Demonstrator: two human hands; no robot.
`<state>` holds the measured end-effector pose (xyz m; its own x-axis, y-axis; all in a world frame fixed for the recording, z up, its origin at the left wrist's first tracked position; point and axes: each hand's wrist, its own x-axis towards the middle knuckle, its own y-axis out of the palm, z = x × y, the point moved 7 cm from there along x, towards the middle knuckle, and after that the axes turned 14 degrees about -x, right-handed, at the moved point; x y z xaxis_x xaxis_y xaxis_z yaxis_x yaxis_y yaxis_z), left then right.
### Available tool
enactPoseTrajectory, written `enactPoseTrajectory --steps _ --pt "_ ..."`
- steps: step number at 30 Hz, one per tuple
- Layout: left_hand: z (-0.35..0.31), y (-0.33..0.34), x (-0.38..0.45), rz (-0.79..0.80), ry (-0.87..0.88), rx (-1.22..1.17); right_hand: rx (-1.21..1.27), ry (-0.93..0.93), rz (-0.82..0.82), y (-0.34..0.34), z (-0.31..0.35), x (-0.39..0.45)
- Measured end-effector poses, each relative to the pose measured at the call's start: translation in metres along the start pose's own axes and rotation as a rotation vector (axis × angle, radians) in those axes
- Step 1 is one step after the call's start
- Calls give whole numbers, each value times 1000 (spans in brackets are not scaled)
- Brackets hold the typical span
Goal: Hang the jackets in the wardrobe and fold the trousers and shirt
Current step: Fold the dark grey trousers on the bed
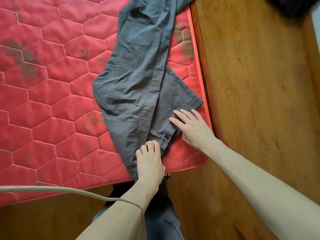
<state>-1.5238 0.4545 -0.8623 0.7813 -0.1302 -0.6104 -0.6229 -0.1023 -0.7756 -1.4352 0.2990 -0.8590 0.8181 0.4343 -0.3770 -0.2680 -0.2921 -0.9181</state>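
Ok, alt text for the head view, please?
Grey trousers lie on a red quilted mattress; the left hand grips the waistband, and the right hand presses flat beside it. Wooden floor lies to the right.

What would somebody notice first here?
The big red quilted mattress fills the left, with grey trousers lying along its right edge. Near the waistband, the left hand grips the fabric while the right hand presses flat on it.
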Motion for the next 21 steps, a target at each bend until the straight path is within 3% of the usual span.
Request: enactPoseTrajectory --steps 3,6,9,16,18,21 --pt "7 -5 9 4 8 3 -33 -15 -231 -16 -3 4" --pt "14 -7 18 30 3 -59 -27 -37 -342 -31 -1 11" --pt "23 -15 22 36 -41 -142 29 -22 -302 -40 -1 18" --pt "63 -76 1 -102 -323 -481 76 29 -209 -100 -2 9" --pt "69 -113 -19 -122 -308 -502 96 53 -238 -141 -4 -5" --pt "75 -183 -45 -107 -142 -430 124 72 -323 -208 -14 -34"
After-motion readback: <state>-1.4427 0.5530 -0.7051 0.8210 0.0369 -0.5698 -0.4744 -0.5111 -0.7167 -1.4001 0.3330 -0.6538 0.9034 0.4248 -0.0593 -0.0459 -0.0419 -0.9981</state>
